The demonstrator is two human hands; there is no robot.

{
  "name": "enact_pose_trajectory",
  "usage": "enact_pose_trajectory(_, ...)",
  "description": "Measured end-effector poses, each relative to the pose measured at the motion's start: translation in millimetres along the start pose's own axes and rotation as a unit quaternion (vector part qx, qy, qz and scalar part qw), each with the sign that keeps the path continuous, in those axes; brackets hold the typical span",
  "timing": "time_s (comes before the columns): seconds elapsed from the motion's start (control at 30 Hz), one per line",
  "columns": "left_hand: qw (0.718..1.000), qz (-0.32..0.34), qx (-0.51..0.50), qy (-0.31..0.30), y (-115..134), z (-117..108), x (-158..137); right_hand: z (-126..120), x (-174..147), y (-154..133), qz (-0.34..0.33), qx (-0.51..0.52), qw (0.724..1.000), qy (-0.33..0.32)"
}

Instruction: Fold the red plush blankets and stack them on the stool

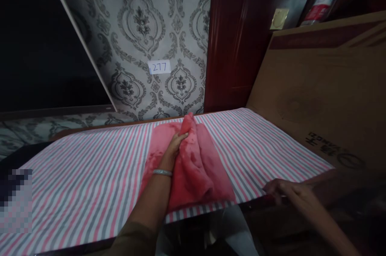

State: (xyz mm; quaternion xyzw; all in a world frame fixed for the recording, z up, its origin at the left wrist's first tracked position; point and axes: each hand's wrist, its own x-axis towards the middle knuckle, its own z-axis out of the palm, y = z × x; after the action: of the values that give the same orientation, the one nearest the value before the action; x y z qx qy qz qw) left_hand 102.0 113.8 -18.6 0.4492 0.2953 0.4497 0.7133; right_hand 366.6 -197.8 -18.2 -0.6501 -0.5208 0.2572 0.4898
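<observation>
A red plush cloth (193,163) lies partly folded on a striped sheet (99,167) that covers a table. Its lighter pink side (161,137) faces up at the left and right, while the deeper red part bunches up in the middle. My left hand (177,143), with a pale bangle on the wrist, grips a raised fold of this cloth, thumb pointing to the right. Off to the right, my right hand (280,189) is at the front edge of the sheet, apart from the cloth. Its fingers are dark and smeared by motion.
A large cardboard box (325,87) stands along the right side, with a plastic bottle (322,5) behind its top edge. At the left hangs a dark screen (45,47). Behind the table are patterned wallpaper with a paper label (159,66) and a dark red wooden panel (232,39).
</observation>
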Motion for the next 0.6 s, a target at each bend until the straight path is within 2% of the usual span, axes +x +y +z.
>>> enact_pose_trajectory(0.03,1.0,0.001,-0.001,0.0,0,0,0,6,1,-2,-0.01,0.006,1.0,0.024)
enact_pose_trajectory(0.1,1.0,0.003,-0.002,-0.002,0,0,-2,25,8,-16,-0.039,0.043,0.998,0.031)
enact_pose_trajectory(0.2,1.0,0.005,0.0,-0.008,0,1,-5,69,24,-45,-0.12,0.08,0.988,-0.046)
enact_pose_trajectory(0.27,1.0,0.008,0.002,-0.011,1,0,-6,102,31,-62,-0.185,0.055,0.977,-0.089)
enact_pose_trajectory(0.33,1.0,0.011,0.004,-0.01,0,-1,-6,135,32,-73,-0.248,0.005,0.963,-0.104)
enact_pose_trajectory(0.43,1.0,0.01,0.007,-0.005,-1,-4,-4,172,21,-81,-0.308,-0.089,0.937,-0.139)
enact_pose_trajectory(0.5,1.0,0.006,0.007,-0.002,-1,-6,-3,186,12,-82,-0.321,-0.142,0.923,-0.16)
enact_pose_trajectory(0.6,1.0,0.0,0.004,0.002,-2,-6,-2,188,6,-81,-0.318,-0.165,0.918,-0.169)
